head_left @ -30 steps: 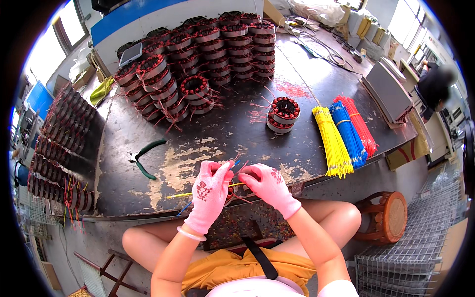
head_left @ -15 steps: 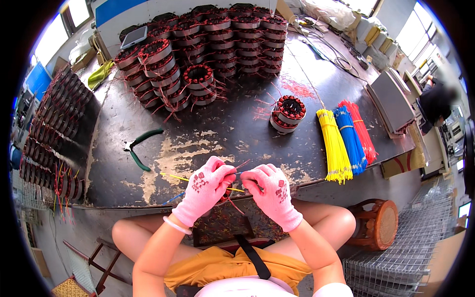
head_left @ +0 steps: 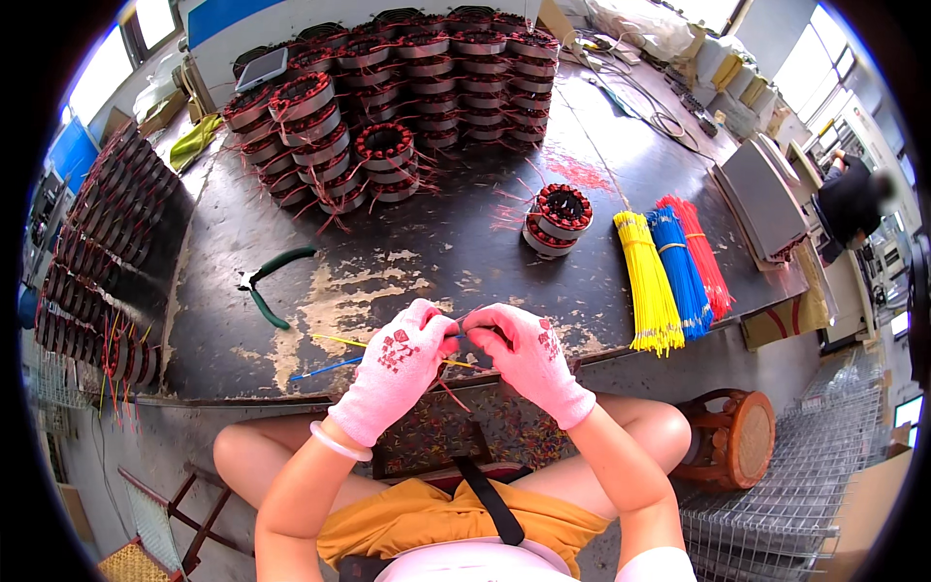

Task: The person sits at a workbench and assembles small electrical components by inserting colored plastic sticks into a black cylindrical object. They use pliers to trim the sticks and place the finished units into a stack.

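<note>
Both my hands wear pink gloves and meet over the front edge of the dark worktable (head_left: 407, 242). My left hand (head_left: 398, 369) and my right hand (head_left: 529, 354) pinch thin wire strands between their fingertips. A yellow wire (head_left: 335, 340) and a blue wire (head_left: 325, 369) stick out to the left of my left hand, and a red strand hangs below it. What sits under the hands is hidden. A single wound stator (head_left: 558, 218) with red wire ends stands beyond my right hand.
Green-handled pliers (head_left: 267, 286) lie left of the hands. Bundles of yellow sleeves (head_left: 648, 286), blue sleeves (head_left: 679, 272) and red sleeves (head_left: 700, 254) lie at right. Stacked stators (head_left: 388, 87) fill the far table, more at left (head_left: 92, 252). A wooden stool (head_left: 732, 436) stands right; a person works far right.
The hands have stayed together at the table's front edge, shifting slightly toward me, with the fingers working the wires. The view has tilted a little; nothing else on the table moved.
</note>
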Tool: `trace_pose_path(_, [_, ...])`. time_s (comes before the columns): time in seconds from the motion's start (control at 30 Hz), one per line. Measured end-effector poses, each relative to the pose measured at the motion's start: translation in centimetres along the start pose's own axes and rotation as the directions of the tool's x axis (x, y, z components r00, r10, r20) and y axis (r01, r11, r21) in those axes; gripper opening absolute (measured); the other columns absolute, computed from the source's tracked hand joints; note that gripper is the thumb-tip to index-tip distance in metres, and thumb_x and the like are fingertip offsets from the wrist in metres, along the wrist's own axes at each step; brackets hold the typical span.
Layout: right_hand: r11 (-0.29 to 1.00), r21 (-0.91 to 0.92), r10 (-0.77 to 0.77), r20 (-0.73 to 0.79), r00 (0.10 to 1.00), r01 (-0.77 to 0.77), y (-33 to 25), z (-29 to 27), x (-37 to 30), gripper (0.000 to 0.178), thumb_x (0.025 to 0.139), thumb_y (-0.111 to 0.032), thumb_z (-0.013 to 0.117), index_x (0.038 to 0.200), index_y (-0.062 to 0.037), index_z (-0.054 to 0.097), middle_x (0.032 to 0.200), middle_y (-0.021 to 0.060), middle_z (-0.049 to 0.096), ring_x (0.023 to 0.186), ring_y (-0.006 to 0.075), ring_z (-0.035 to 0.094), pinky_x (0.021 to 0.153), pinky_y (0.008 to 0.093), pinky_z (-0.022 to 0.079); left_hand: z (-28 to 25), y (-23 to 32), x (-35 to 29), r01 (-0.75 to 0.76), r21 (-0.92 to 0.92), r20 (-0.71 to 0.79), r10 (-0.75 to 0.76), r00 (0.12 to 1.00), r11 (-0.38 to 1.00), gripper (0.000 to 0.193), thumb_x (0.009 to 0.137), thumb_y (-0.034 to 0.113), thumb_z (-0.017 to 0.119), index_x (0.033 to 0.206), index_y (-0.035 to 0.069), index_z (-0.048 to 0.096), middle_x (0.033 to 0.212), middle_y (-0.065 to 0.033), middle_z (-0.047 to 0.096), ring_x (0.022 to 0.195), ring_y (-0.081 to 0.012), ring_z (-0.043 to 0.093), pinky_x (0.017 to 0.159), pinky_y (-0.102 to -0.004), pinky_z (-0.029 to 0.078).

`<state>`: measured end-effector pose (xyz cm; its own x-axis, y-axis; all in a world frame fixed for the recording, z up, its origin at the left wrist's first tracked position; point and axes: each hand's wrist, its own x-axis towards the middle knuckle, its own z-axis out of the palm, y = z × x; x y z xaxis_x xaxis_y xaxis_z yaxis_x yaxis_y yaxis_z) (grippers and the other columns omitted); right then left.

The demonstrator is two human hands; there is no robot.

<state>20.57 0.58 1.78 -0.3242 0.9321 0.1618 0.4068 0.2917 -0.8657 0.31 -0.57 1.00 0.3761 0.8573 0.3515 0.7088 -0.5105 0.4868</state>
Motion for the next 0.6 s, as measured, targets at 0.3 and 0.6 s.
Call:
trace_pose_path(0.3, [0.996, 0.073, 0.051, 0.059, 0.997, -0.056, 0.1, -0.6, 0.4, 0.014, 0.094, -0.008, 0.065, 0.106, -0.0016, 0.069, 0.094, 0.0124, 0.071, 0.084, 0.0231, 0.068, 0.077, 0.0348, 0.054, 0.1, 0.7, 0.0, -0.007, -0.011, -0.026, 0.006, 1.0, 1.0, 0.017, 0.088, 0.015, 0.074, 0.103, 0.009, 0.068, 0.104, -0.0086, 0.064, 0.094, -0.0306, 0.067, 0.077, -0.0411, 0.055])
trace_pose_path(0.6, [0.965, 0.111, 0.226, 0.091, 0.97, -0.236, 2.3, -0.6, 0.6, 0.027, 0.091, -0.021, 0.072, 0.112, -0.0057, 0.069, 0.095, 0.0052, 0.072, 0.078, 0.013, 0.064, 0.072, 0.0315, 0.053, 2.3, -0.2, -0.3, -0.056, -0.08, -0.104, 0.048, 0.993, 0.995, 0.015, 0.084, 0.017, 0.077, 0.096, 0.011, 0.07, 0.1, -0.0036, 0.068, 0.092, -0.0274, 0.066, 0.078, -0.0409, 0.055])
